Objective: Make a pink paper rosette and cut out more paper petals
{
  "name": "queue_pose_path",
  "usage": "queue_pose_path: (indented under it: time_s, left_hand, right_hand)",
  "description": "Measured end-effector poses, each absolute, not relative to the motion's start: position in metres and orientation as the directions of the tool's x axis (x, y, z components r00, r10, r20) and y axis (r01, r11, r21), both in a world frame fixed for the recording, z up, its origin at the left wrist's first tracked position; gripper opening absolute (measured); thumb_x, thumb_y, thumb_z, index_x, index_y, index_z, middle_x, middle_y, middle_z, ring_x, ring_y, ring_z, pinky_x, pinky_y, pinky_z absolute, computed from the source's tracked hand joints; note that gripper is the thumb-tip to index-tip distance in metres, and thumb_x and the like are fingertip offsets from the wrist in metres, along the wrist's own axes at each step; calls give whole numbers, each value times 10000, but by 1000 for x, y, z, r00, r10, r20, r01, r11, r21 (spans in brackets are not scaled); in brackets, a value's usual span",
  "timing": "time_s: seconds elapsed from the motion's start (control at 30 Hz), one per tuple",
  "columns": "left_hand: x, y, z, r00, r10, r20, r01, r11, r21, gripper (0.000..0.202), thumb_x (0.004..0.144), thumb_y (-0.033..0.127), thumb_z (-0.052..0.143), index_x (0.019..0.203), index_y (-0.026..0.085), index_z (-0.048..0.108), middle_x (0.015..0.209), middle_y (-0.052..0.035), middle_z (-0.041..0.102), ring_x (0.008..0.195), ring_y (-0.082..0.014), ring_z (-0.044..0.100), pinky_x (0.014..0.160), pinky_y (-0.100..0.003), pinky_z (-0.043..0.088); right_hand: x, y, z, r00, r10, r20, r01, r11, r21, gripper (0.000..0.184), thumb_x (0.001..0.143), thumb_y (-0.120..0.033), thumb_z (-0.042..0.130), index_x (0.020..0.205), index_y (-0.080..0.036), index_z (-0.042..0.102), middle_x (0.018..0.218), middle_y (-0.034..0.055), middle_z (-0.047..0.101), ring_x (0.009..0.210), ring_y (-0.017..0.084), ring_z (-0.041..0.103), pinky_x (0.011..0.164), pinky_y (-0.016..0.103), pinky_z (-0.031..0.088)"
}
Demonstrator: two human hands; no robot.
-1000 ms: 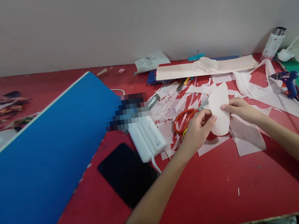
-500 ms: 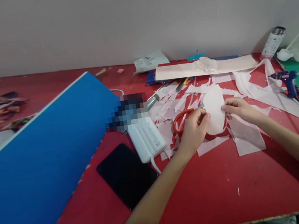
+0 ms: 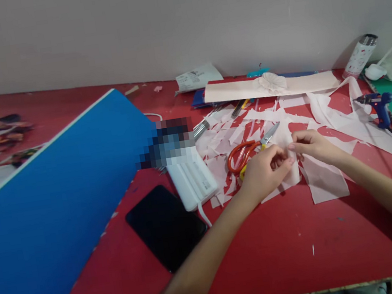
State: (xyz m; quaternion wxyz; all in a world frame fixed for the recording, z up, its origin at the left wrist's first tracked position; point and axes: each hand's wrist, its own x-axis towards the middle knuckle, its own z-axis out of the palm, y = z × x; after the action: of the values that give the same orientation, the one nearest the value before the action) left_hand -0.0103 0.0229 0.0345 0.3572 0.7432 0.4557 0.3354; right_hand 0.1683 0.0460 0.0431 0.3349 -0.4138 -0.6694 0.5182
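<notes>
Between my two hands is a thin white paper petal (image 3: 293, 175), seen narrow and nearly edge-on. My left hand (image 3: 267, 168) pinches its left side with thumb and curled fingers. The fingers of my right hand (image 3: 309, 144) pinch its upper right edge. Scissors (image 3: 243, 155) with orange-red handles lie just left of the petal, blades pointing up and right. Pale paper scraps (image 3: 224, 135) spread under and around them. A larger cut sheet piece (image 3: 324, 182) lies below my right hand.
A blue board (image 3: 59, 197) fills the left. Near my left forearm are a black tablet (image 3: 166, 227) and a white power bank (image 3: 191, 177). Behind lies a cream strip (image 3: 232, 90) bearing a paper flower (image 3: 272, 84). At right are a glue gun (image 3: 377, 105) and a patterned bottle (image 3: 361, 56).
The petal has turned from facing me broadly to a narrow, folded-looking shape. My left hand has moved right, closer to my right hand, uncovering more of the scissors.
</notes>
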Motion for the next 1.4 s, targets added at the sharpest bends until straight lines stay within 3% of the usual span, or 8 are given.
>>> queue_pose_path:
  time_s: [0.43,0.7,0.83,0.97,1.13,1.27,1.33,1.4]
  left_hand:
    - [-9,23,32,426,901,81,302,-226,926,172,799,336,509,748,175,537,722,-11,613,661,-153,566,615,-290,451]
    - [-10,26,30,403,912,71,273,-194,942,144,761,251,458,713,173,568,632,2,561,653,-160,543,608,-281,443]
    - [-14,31,33,331,941,72,310,-181,933,129,742,262,463,672,179,533,582,22,517,564,-136,484,531,-255,394]
    - [-32,43,35,223,970,93,511,-198,837,154,739,286,472,625,185,498,552,31,490,539,-127,442,509,-248,337]
    - [-57,59,37,98,990,97,754,-138,642,188,746,256,456,568,198,431,560,12,491,561,-146,450,542,-275,307]
    - [-65,60,40,12,994,105,878,-61,474,258,771,323,493,547,208,436,534,2,476,526,-163,432,515,-285,260]
    - [-65,59,41,-39,976,213,882,-67,466,170,782,334,507,668,210,523,650,-23,566,584,-179,482,539,-291,301]
    - [-61,57,41,-56,935,350,823,-156,547,155,790,303,511,894,199,557,874,-59,625,661,-177,526,598,-304,373]
  right_hand:
    - [158,40,41,-478,878,-5,149,76,-986,363,794,-475,599,597,-186,504,524,-48,499,470,72,496,461,214,401]
    - [155,35,46,-452,892,-1,198,99,-975,344,836,-459,537,623,-192,497,564,-44,486,505,82,482,498,233,393]
    - [159,37,47,-405,911,79,248,193,-949,343,849,-413,525,594,-193,456,581,-45,431,546,87,428,538,247,353]
    - [163,41,48,-316,942,117,270,207,-940,349,851,-392,516,579,-192,427,611,-39,392,589,97,392,581,264,337]
    - [168,45,45,-281,959,40,140,82,-987,271,840,-383,530,655,-187,502,699,-18,472,662,115,471,637,272,392]
    - [171,46,42,-286,958,3,88,29,-996,288,819,-376,569,623,-187,477,649,-38,415,589,93,416,570,247,346]
    - [172,46,41,-322,945,-51,55,-35,-998,291,816,-388,577,631,-189,474,634,-44,406,550,84,384,525,239,308]
    - [173,46,40,-373,922,-103,42,-94,-995,287,817,-402,576,648,-193,474,624,-49,399,528,81,364,502,238,285]
